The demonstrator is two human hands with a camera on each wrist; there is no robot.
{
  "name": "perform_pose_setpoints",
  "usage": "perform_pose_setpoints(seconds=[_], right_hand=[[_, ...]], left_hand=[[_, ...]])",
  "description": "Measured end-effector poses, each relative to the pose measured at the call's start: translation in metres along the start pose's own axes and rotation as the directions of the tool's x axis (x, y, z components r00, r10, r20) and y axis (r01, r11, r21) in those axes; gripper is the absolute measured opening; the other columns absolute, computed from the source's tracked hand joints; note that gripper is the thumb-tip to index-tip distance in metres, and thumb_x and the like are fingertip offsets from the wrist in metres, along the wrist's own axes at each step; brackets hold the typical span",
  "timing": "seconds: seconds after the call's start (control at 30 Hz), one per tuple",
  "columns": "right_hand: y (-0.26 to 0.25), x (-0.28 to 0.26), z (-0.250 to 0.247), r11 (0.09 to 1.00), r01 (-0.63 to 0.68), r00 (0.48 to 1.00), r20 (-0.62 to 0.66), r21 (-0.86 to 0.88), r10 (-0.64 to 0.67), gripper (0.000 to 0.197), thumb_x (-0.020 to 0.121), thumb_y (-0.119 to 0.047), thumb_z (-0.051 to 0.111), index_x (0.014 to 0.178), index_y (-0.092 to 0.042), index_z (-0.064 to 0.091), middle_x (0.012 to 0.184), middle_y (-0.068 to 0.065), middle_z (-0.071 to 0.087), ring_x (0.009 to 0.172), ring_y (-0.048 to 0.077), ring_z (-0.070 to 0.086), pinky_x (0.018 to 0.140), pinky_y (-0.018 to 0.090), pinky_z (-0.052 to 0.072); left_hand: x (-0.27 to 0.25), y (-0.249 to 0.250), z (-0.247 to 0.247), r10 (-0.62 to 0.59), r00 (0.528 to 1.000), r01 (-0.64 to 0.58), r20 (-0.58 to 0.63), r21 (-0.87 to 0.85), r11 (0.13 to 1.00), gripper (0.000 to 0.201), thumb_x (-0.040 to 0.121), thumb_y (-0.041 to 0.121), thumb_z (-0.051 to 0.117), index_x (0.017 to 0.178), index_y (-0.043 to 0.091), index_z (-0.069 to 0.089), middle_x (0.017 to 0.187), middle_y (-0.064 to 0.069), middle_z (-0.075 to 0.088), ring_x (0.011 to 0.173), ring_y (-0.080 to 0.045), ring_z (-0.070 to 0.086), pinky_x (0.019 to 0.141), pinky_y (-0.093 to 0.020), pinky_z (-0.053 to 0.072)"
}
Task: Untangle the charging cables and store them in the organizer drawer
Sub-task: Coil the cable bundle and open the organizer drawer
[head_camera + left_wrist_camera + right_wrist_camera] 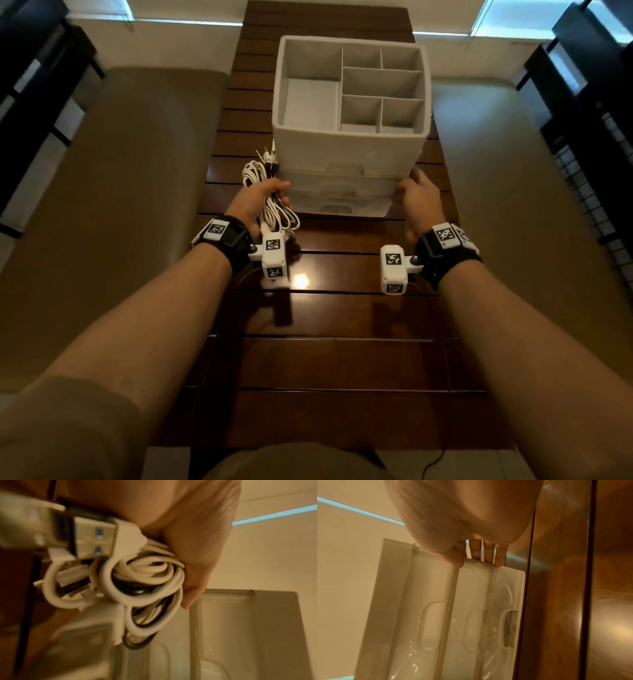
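Your left hand (255, 202) has its grip clamped around the bundle of charging cables (274, 205), white and black loops bunched together, with USB plugs (96, 540) poking out toward your wrist. The bundle sits just beside the left front corner of the white organizer (349, 147), which stands on the wooden tabletop (342, 359). Its translucent drawers (471, 615) are stacked at the front. Your right hand (419, 202) grips the organizer's right front corner, thumb on the drawer fronts and fingers (488, 553) curled around the side.
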State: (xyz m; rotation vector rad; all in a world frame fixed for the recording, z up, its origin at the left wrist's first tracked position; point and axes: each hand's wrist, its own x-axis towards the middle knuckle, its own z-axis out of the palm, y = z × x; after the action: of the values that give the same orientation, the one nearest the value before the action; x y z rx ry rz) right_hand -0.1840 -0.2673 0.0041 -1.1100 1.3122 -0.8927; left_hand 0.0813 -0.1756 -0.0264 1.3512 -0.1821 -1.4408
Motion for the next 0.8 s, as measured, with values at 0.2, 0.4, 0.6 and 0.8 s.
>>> perform_pose_setpoints(seconds=[0.2, 0.4, 0.6, 0.8], right_hand=[[0.016, -0.026, -0.010, 1.000, 0.008, 1.000, -0.002, 0.010, -0.008, 0.045, 0.097, -0.001, 0.044, 0.131, -0.019, 0.067, 0.117, 0.001, 0.074, 0.106, 0.017, 0.070, 0.085, 0.028, 0.061], [0.037, -0.054, -0.019, 0.999, 0.007, 0.999, -0.034, 0.035, -0.005, 0.037, 0.100, -0.007, 0.048, 0.122, -0.026, 0.070, 0.115, -0.004, 0.076, 0.110, 0.017, 0.070, 0.090, 0.031, 0.060], [0.052, -0.062, -0.012, 0.987, -0.148, 0.958, -0.238, 0.062, 0.158, 0.038, 0.099, -0.021, 0.057, 0.136, -0.014, 0.056, 0.114, 0.004, 0.066, 0.090, 0.018, 0.064, 0.062, 0.027, 0.053], [0.065, -0.104, 0.025, 0.867, -0.404, 0.914, 0.158, 0.293, 0.373, 0.034, 0.101, -0.021, 0.063, 0.129, -0.002, 0.062, 0.082, 0.006, 0.070, 0.065, 0.014, 0.064, 0.061, 0.030, 0.056]], left_hand=[[-0.020, -0.031, -0.008, 0.053, 0.996, -0.055, -0.069, -0.026, 0.998, 0.021, 0.090, 0.016, 0.073, 0.074, 0.012, 0.061, 0.066, -0.007, 0.061, 0.059, -0.021, 0.063, 0.060, -0.032, 0.058], [-0.047, -0.063, -0.020, 0.112, 0.991, -0.116, -0.072, -0.061, 0.991, 0.014, 0.088, 0.012, 0.077, 0.081, 0.011, 0.065, 0.068, -0.007, 0.059, 0.061, -0.020, 0.062, 0.064, -0.037, 0.057], [-0.065, -0.067, -0.024, 0.166, 0.986, -0.166, -0.009, -0.054, 0.985, 0.024, 0.079, 0.021, 0.089, 0.084, 0.014, 0.067, 0.072, -0.010, 0.062, 0.067, -0.026, 0.064, 0.065, -0.038, 0.058], [-0.073, -0.064, -0.020, 0.217, 0.974, -0.224, -0.061, -0.153, 0.963, 0.038, 0.070, 0.023, 0.095, 0.099, 0.012, 0.072, 0.076, -0.008, 0.066, 0.064, -0.025, 0.068, 0.067, -0.038, 0.059]])
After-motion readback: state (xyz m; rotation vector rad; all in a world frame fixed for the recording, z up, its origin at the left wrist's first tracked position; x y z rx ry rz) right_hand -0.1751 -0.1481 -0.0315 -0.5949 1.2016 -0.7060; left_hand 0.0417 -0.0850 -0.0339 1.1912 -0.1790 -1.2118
